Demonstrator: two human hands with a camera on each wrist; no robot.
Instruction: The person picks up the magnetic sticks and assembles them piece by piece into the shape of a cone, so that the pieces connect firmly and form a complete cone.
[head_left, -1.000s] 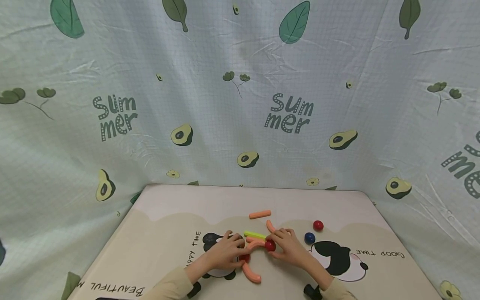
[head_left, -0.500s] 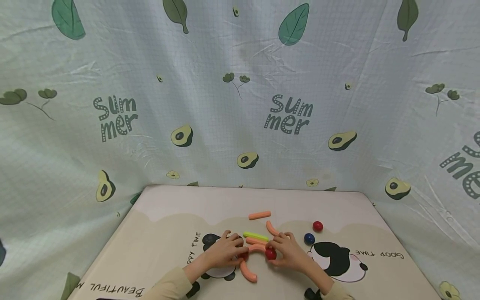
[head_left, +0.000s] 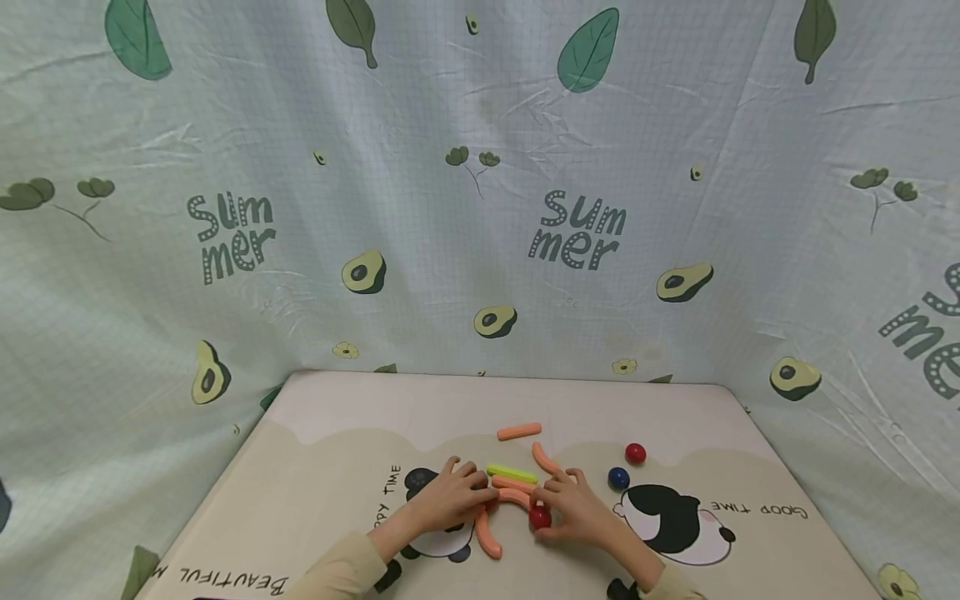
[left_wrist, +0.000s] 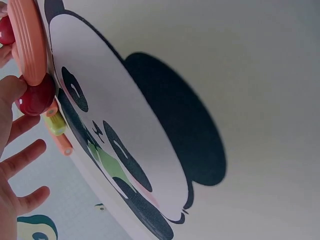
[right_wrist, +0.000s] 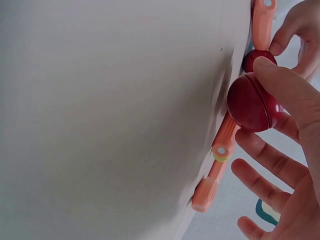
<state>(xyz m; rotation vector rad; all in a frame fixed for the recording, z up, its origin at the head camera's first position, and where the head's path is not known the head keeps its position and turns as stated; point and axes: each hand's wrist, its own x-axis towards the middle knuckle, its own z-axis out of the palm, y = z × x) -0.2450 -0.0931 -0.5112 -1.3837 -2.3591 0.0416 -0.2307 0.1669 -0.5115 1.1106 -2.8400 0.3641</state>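
Note:
My left hand (head_left: 448, 502) pinches a red ball (left_wrist: 37, 97) between thumb and fingers; in the head view the fingers hide most of it. At that ball meets the end of a curved orange rod (head_left: 486, 535), which points down toward the near edge. My right hand (head_left: 576, 510) grips a second red ball (head_left: 539, 517) between thumb and index finger, the other fingers spread in the right wrist view. A second curved orange rod (head_left: 513, 497) arches between the two balls. Just beyond it lie a straight orange rod (head_left: 512, 483) and a yellow-green rod (head_left: 512, 472).
Past the right hand's fingers lies another curved orange rod (head_left: 543, 457), with a straight orange rod (head_left: 519, 431) farther back. To the right are a blue ball (head_left: 618, 478) and a red ball (head_left: 635, 453). A printed mat (head_left: 330, 508) covers the table, and a patterned curtain (head_left: 420, 208) hangs behind.
The right hand's red ball has come nearer to the body, and the arched rod's right end moved with it. The lower curved rod has swung left.

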